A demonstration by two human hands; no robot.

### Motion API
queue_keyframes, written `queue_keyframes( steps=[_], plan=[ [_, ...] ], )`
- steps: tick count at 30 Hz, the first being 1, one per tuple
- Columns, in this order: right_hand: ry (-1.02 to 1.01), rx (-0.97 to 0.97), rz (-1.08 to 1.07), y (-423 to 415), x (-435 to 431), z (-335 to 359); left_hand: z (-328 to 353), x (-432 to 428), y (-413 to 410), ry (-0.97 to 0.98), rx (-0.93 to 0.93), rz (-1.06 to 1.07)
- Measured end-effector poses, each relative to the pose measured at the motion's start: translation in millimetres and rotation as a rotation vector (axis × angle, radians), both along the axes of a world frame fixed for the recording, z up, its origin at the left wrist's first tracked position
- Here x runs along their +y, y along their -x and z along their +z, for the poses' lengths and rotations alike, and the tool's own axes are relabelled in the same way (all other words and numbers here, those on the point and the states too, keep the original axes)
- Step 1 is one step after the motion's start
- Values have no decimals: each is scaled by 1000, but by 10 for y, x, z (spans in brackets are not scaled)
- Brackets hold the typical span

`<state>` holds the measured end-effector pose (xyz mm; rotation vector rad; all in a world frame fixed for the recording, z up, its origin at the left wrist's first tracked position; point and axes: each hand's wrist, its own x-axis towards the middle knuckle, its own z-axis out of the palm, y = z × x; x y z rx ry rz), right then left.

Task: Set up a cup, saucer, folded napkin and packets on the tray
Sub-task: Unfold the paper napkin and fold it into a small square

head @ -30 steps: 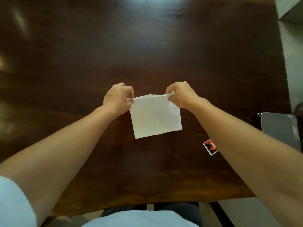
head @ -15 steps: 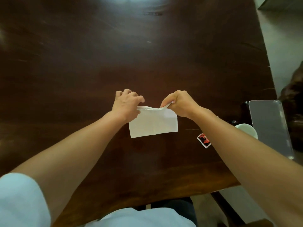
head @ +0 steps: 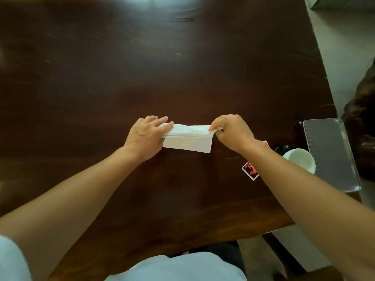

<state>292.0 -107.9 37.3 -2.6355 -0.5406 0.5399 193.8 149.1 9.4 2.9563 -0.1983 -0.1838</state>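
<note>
A white paper napkin [head: 187, 139] lies folded into a long strip on the dark wooden table [head: 162, 67]. My left hand [head: 147, 134] presses flat on its left end, fingers spread. My right hand [head: 231, 131] pinches the folded upper edge at the right end. A red and white packet [head: 250, 170] lies beside my right forearm, and the red corner of another packet [head: 266, 143] peeks out behind the wrist. A white cup [head: 301, 161] stands at the table's right edge, partly hidden by my forearm, beside a grey clear-rimmed tray [head: 330, 153]. The dark saucer [head: 283, 148] is barely visible behind the cup.
The table's right edge runs diagonally past the tray, with pale floor [head: 345, 47] beyond it. A dark carved wooden object [head: 363, 122] stands right of the tray. The near table edge is just in front of my torso.
The napkin went from hanging between both hands to lying on the table, folded over into a narrower strip. My left hand has opened flat onto it; my right still pinches the edge.
</note>
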Motion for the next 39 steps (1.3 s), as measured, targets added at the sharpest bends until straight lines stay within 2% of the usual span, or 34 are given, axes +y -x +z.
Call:
queue_keyframes(
  steps=[2,8,10,13,15,17,21,22,24,26,28,30,35,37,39],
  plan=[
    [33,-36,37,139,-52,-87,-114,-49,143,-24,47,-5],
    [-21,-173,57,609,-100,-431,-414,-121,302,-11,237,198],
    [-57,-184,13,650,-68,-472,-417,-114,231,23,233,227],
    [-137,-159,-80,486,8,-374,-240,-59,5,148,115,200],
    [-178,-64,-148,284,38,-191,-2,-5,-158,362,90,248],
    [-224,131,-222,60,41,23,234,57,-346,550,190,378],
    [-299,646,-298,-217,7,305,482,214,-636,727,672,594],
    [-287,704,-290,-257,3,323,506,237,-660,747,778,635],
    [-234,695,-281,-279,33,292,503,256,-664,780,867,699],
    [-167,518,-274,-251,101,214,440,230,-636,735,798,681],
    [-128,271,-238,-215,162,162,388,185,-601,561,570,551],
    [-171,98,-236,-204,186,183,402,178,-572,489,307,462],
    [-339,-306,-160,-288,175,516,741,298,-576,428,-193,190],
    [-375,-437,-108,-286,144,611,842,337,-539,383,-336,129],
    [-363,-488,-79,-220,100,601,843,351,-433,359,-382,117]
  ],
)
